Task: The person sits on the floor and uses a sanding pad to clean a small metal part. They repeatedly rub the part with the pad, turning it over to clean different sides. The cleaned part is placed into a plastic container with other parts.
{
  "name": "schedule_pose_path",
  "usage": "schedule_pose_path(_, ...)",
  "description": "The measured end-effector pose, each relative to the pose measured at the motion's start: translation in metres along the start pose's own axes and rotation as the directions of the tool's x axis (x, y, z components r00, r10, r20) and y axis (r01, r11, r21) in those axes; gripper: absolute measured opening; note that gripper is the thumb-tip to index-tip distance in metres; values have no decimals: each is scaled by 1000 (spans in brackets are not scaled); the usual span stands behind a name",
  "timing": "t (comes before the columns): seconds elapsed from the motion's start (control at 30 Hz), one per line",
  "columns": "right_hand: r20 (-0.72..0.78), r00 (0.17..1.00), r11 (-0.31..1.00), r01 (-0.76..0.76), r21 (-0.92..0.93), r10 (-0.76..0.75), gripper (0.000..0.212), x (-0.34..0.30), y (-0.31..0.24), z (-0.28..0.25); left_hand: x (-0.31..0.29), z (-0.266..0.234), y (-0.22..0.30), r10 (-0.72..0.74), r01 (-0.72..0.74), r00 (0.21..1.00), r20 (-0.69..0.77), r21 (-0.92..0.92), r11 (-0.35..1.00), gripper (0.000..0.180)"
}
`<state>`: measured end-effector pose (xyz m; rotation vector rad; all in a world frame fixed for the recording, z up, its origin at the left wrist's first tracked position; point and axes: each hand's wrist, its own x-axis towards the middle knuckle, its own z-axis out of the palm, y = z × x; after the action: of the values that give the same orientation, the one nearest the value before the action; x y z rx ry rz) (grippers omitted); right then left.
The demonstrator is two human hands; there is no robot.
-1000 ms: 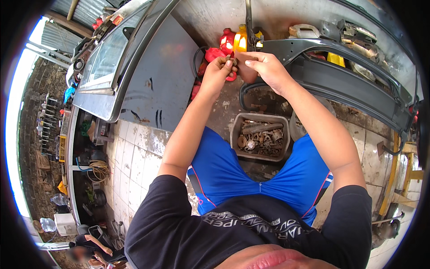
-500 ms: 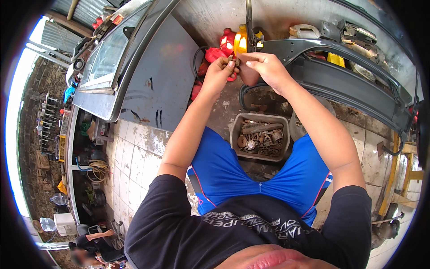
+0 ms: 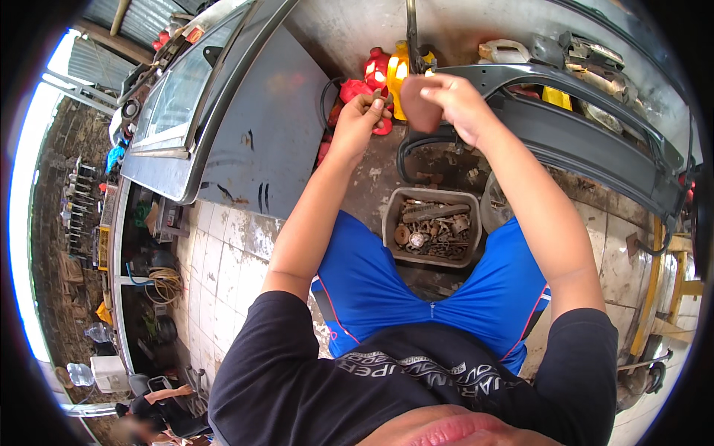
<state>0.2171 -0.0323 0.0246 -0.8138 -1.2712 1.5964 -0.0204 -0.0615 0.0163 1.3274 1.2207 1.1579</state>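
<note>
Pinched in the fingers of my left hand (image 3: 358, 124) is a small, dull brown metal part (image 3: 381, 98); its exact kind is too small to make out. My right hand (image 3: 460, 106) grips a reddish-brown piece of sandpaper (image 3: 422, 106) by its right side, thumb lying on its face. A narrow gap separates the sandpaper from the metal part. Both hands are raised beyond my knees. Below them, between my legs, a grey plastic bin (image 3: 390, 223) holds bolts, nuts and other rusty hardware.
At left leans a grey vehicle door (image 3: 256, 126) with a window. To the right lies a dark grey body panel (image 3: 580, 145). Red and yellow containers (image 3: 378, 67) stand behind my hands. A clear tub (image 3: 494, 208) sits beside the bin. Another person (image 3: 160, 409) is at lower left.
My right hand has drawn slightly right with the sandpaper, which was against the metal part and is now apart from it. My left hand has shifted a little left.
</note>
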Motion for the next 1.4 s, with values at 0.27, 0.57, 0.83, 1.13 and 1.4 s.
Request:
schedule_pose_path(0.27,1,1000,992,3,124,-3,48,8,-5,-34,-1,8,6,58,-68,995,-80,-132,989,28)
schedule_pose_path(0.57,-103,993,995,57,76,-49,42,4,-8,-24,1,5,-3,99,-86,993,65,-175,981,29)
schedule_pose_path(0.83,17,987,984,-158,80,158,34,-2,8,6,-8,14,9,543,-475,839,32,529,703,14)
schedule_pose_path(1.13,146,959,943,-270,195,244,30,-7,16,17,-18,19,17,707,-567,686,175,737,368,19)
schedule_pose_path(1.4,56,998,998,-24,-61,28,30,-2,15,11,-14,22,16,632,-517,769,92,671,532,37)
